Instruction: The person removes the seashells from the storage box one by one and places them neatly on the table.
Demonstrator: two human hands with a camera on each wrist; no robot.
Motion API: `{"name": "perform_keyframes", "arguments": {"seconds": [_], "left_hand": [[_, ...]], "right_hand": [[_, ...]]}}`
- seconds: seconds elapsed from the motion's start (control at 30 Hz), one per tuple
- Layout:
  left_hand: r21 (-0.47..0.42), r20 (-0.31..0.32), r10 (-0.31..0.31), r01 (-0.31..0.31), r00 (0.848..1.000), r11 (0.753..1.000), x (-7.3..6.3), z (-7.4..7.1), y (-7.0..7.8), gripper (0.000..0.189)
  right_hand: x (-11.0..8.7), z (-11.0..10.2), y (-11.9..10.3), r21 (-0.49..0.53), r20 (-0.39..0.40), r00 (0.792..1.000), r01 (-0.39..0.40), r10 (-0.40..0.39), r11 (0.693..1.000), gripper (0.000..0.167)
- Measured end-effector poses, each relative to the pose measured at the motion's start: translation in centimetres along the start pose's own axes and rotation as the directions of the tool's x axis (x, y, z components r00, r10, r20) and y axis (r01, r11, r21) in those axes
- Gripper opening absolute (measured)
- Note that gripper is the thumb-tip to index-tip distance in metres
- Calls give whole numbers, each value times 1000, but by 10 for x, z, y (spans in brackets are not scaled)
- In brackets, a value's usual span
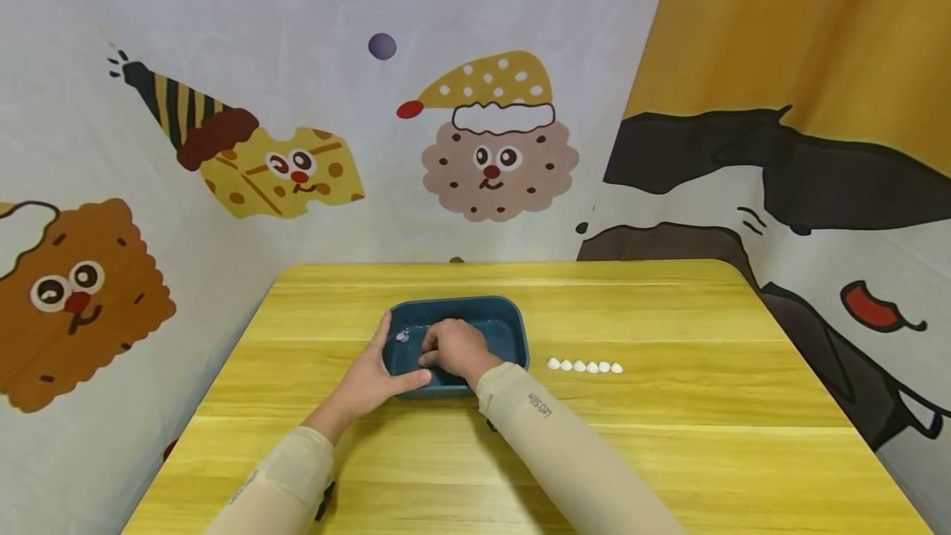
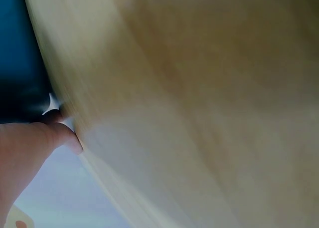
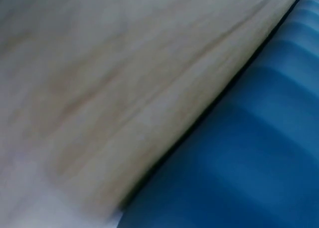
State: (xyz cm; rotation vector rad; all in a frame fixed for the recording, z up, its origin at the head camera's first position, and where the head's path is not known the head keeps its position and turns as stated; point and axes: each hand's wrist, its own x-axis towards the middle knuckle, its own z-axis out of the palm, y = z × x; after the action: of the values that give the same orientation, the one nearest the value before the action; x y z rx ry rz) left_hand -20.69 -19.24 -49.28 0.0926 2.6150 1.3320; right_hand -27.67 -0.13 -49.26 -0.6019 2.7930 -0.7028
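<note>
A dark blue rectangular basin (image 1: 513, 316) stands on the wooden table; shiny reflections inside look like water. My left hand (image 1: 369, 376) holds its near left corner, the fingers at the left side and the thumb along the near rim. Inside the basin is my right hand (image 1: 456, 349), its fingers bent downward; whether they pinch anything is hidden. Left of those fingers lies a small pale, see-through piece (image 1: 402, 337). The left wrist view catches part of the left hand (image 2: 30, 150) against the basin (image 2: 22, 53). Only the basin's outer wall (image 3: 224, 163) and the table show in the right wrist view.
To the right of the basin, several small white rounded pieces (image 1: 579, 366) lie in a row on the wooden table (image 1: 669, 436). Behind the table hangs a white cloth (image 1: 312, 40) printed with cartoon food.
</note>
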Motion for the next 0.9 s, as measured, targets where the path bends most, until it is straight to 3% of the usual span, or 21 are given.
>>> {"name": "perform_keyframes", "arguments": {"seconds": [0.9], "left_hand": [[-25,0,0,0,1000,1000,1,1,-4,128]], "right_hand": [[1,1,-1,-42,23,1000,4,-3,999,11]]}}
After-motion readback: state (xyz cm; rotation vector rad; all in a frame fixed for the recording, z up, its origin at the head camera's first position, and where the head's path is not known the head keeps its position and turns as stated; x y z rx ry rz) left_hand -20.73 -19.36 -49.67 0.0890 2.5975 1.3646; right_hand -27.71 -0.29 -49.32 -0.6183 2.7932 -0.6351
